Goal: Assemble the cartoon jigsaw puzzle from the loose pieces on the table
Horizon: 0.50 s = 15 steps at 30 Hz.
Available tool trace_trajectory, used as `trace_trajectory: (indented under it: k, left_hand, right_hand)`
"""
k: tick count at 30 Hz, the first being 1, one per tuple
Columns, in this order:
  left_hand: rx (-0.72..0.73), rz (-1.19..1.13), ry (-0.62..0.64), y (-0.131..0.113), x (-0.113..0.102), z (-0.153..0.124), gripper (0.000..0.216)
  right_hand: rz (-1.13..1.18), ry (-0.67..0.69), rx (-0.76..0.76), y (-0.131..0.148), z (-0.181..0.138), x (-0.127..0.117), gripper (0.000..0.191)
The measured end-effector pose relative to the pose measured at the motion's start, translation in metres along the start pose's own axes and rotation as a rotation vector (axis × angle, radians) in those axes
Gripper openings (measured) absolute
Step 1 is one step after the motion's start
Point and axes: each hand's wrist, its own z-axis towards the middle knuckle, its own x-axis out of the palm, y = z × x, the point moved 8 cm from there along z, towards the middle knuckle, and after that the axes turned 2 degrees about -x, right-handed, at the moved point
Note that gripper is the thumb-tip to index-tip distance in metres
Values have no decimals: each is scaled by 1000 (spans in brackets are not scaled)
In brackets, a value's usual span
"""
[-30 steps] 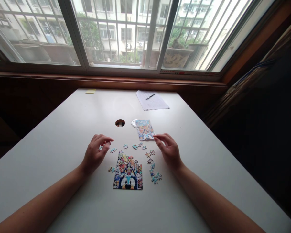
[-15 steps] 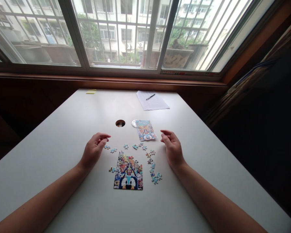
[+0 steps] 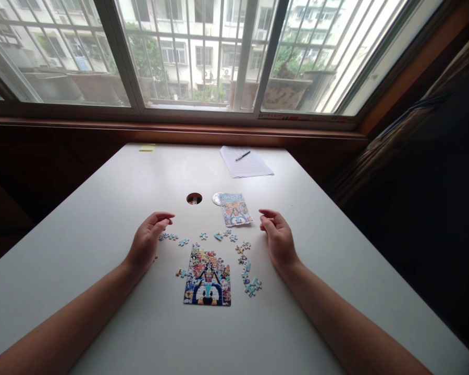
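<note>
A partly assembled jigsaw puzzle (image 3: 208, 276) lies flat on the white table, a blue cartoon dog's face at its near edge and its far edge uneven. My left hand (image 3: 147, 238) rests left of it with loosely bent fingers, apart and holding nothing I can see. Loose puzzle pieces (image 3: 183, 242) lie by its fingertips, and it partly covers one near the wrist. My right hand (image 3: 278, 237) is to the right, its fingers also loosely bent and nothing visible in them. Between it and the puzzle runs a curved row of loose pieces (image 3: 242, 259). The picture card (image 3: 235, 209) lies left of its fingertips.
A round silver disc (image 3: 216, 199) sits partly under the card, right of a cable hole (image 3: 194, 198). Farther back are paper sheets (image 3: 246, 164) with a pen (image 3: 243, 155) on top. A yellow sticky note (image 3: 147, 148) is at the table's far edge, below the barred window.
My left hand has shifted slightly left, away from the puzzle, uncovering more loose pieces by its fingertips. My right hand and the puzzle look unchanged.
</note>
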Motion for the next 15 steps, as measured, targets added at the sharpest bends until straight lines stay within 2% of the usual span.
trace_trajectory:
  k: [7, 15]
  left_hand:
    - [-4, -141, -24, -3, -3, -2, 22]
    - [112, -336, -39, -17, -6, -7, 19]
  right_hand:
    - [14, 5, 18, -1, -1, 0, 30]
    - [30, 10, 27, -1, -1, 1, 28]
